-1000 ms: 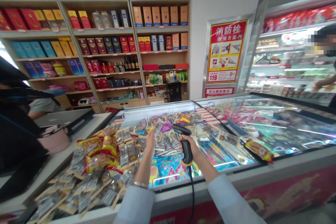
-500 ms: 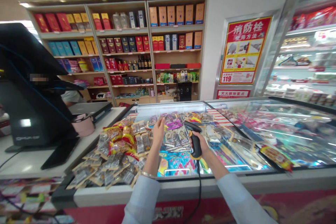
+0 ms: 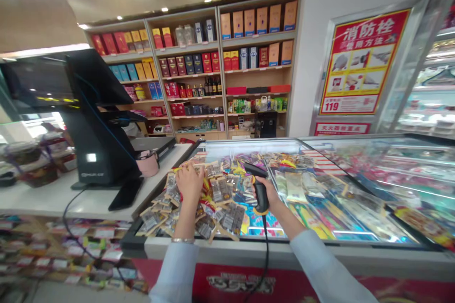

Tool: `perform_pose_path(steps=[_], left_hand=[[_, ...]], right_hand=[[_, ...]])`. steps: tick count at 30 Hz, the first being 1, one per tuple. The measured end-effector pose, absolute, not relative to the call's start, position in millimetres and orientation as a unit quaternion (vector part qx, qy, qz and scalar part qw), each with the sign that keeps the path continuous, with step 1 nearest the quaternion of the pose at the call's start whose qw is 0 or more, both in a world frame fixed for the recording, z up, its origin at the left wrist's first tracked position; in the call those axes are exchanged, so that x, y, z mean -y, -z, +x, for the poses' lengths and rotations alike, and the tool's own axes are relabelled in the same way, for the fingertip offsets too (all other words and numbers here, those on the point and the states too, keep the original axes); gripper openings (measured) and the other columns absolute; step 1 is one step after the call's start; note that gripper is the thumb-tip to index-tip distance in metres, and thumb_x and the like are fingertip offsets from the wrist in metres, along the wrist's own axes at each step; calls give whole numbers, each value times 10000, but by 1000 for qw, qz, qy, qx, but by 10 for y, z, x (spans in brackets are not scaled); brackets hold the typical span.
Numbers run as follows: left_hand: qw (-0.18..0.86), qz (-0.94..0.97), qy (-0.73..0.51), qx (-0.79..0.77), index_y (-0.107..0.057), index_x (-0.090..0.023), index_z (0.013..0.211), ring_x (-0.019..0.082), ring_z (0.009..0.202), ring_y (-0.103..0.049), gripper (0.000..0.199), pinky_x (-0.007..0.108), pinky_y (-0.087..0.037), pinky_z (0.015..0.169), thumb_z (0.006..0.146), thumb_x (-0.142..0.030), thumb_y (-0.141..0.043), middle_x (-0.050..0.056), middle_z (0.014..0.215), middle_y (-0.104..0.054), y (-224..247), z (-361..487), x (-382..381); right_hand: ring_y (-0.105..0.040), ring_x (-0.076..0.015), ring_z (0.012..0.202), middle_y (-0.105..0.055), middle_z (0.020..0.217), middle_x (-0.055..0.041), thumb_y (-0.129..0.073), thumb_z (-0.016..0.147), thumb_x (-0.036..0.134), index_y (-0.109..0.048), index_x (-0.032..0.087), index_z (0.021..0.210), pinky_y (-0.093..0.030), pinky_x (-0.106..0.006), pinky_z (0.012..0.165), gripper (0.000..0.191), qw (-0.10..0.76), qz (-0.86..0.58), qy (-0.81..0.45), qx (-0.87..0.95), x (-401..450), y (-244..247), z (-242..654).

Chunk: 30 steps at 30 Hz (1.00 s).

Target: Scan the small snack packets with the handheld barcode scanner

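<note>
On the left of the freezer's glass top, my left hand point(image 3: 190, 181) rests over a heap of small snack packets point(image 3: 222, 189), its fingers curled down around a red-and-yellow snack bag point(image 3: 206, 192) that they largely cover. My right hand point(image 3: 268, 193) grips a black barcode scanner point(image 3: 261, 197) by its handle, head tilted up to the left. From the handle's base a black cable point(image 3: 265, 246) hangs over the freezer's front edge. The scanner is held above the glass, to the right of the heap.
Left of the freezer, a counter point(image 3: 103, 203) carries a black checkout screen point(image 3: 92, 123), a pink cup point(image 3: 147, 163) and a dark flat pad point(image 3: 126, 194). Another snack bag point(image 3: 424, 225) lies on the freezer's right part. Shelves of boxes point(image 3: 208, 64) stand behind.
My left hand has moved left and down from over the glass onto the packet heap. The scanner stays in my right hand. The view has turned left.
</note>
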State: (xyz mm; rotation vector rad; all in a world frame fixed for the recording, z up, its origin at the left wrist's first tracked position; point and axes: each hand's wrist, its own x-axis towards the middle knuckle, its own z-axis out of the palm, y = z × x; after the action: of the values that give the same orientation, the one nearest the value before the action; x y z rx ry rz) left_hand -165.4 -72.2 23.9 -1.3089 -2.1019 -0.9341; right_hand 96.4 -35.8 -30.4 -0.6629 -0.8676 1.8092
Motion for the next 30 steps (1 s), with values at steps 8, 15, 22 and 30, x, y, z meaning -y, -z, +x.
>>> perform_pose_path(steps=[8, 15, 22, 30], left_hand=[[254, -536, 332, 734, -606, -167, 1225, 274, 1225, -510, 445, 471, -245, 1132, 920, -398, -378, 122, 1305, -589, 87, -1725, 759], [241, -535, 333, 738, -587, -141, 1253, 282, 1244, -496, 472, 479, -253, 1130, 930, -399, -358, 133, 1323, -575, 55, -1693, 793], [225, -535, 313, 752, -593, -140, 1243, 295, 1230, -501, 471, 491, -264, 1113, 918, -402, -376, 140, 1314, -580, -18, -1672, 802], [250, -549, 320, 731, -613, -127, 1178, 315, 1161, -537, 447, 485, -323, 1058, 875, -390, -415, 171, 1235, -613, -173, -1575, 793]], right_hand=[[-480, -89, 363, -553, 476, 9, -588, 770, 371, -576, 167, 669, -399, -189, 364, 228, 461, -303, -763, 337, 336, 557, 800], [-470, -88, 361, -548, 476, 9, -546, 806, 358, -579, 161, 659, -393, -192, 368, 248, 447, -319, -767, 332, 334, 583, 768], [-495, -96, 380, -562, 481, -5, -529, 817, 358, -566, 159, 624, -405, -200, 384, 279, 446, -332, -762, 332, 343, 582, 758], [-497, -99, 370, -561, 475, 9, -563, 784, 366, -561, 168, 625, -410, -208, 381, 254, 465, -338, -742, 346, 372, 452, 903]])
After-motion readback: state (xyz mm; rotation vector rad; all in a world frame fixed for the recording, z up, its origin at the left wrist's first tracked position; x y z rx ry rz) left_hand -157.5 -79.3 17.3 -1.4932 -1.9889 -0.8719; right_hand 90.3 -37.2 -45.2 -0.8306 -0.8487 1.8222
